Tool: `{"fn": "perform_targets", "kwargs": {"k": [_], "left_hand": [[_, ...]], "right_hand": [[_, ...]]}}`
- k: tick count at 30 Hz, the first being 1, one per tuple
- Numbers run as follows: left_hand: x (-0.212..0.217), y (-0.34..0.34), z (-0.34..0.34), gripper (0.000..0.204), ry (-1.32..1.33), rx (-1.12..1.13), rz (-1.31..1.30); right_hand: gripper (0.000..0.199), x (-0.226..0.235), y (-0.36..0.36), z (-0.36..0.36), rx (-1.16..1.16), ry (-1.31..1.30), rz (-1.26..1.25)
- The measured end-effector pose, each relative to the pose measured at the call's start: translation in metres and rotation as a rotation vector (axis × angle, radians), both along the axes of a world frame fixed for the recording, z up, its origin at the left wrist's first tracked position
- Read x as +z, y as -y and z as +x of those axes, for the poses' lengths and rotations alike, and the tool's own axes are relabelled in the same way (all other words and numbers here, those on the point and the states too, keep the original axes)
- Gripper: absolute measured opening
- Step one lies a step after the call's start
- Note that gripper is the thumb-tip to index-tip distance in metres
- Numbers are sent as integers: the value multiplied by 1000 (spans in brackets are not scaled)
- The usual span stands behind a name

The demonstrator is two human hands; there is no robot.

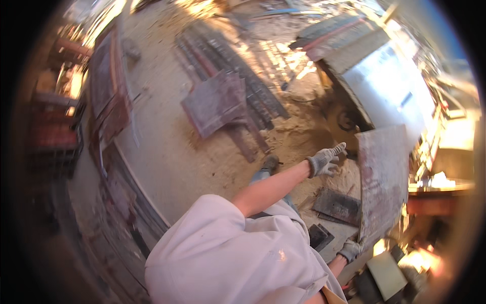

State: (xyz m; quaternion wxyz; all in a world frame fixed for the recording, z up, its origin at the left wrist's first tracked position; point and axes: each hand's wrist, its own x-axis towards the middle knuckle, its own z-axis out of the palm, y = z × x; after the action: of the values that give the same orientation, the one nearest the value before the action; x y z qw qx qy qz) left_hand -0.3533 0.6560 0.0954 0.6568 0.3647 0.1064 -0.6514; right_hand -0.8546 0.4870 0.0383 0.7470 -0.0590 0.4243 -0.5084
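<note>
My left hand (326, 161), in a pale knitted work glove, is stretched out in front of me with its fingers apart and nothing in it. Just to its right stands a worn, reddish-brown wooden board (383, 177), its face scuffed and whitish in patches. My right hand (350, 250), gloved the same way, grips the board's near lower corner; part of its fingers is hidden. The far end of the board comes up to a bench with a shiny metal top (387, 83).
Several long dark planks (228, 61) lie on the dusty floor ahead, a broken reddish panel (216, 104) across them. Dark board pieces (338, 205) lie by my feet. Sawdust (304, 121) is heaped beside the bench. More panels (109, 81) stand at the left.
</note>
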Motion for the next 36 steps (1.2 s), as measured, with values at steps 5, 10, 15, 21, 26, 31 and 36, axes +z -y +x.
{"fn": "perform_targets", "kwargs": {"k": [5,10,15,21,26,31,36], "left_hand": [[14,50,-2,67,-164,-91,-198],[3,32,25,30,151,38,-6],[-40,-40,60,21,231,222,96],[-98,-62,131,22,186,374,215],[-114,-52,181,32,199,409,279],[-128,-23,216,33,190,477,332],[-118,-15,215,67,680,364,647]], "right_hand": [[43,4,-68,61,-31,-131,-238],[41,13,-104,138,66,-17,-297],[45,-15,-106,182,140,-49,-51],[42,-63,-46,230,-161,-249,19],[31,-72,-6,293,-13,-629,5],[29,-99,15,325,92,-752,15],[32,-130,20,323,154,-928,-61]]}}
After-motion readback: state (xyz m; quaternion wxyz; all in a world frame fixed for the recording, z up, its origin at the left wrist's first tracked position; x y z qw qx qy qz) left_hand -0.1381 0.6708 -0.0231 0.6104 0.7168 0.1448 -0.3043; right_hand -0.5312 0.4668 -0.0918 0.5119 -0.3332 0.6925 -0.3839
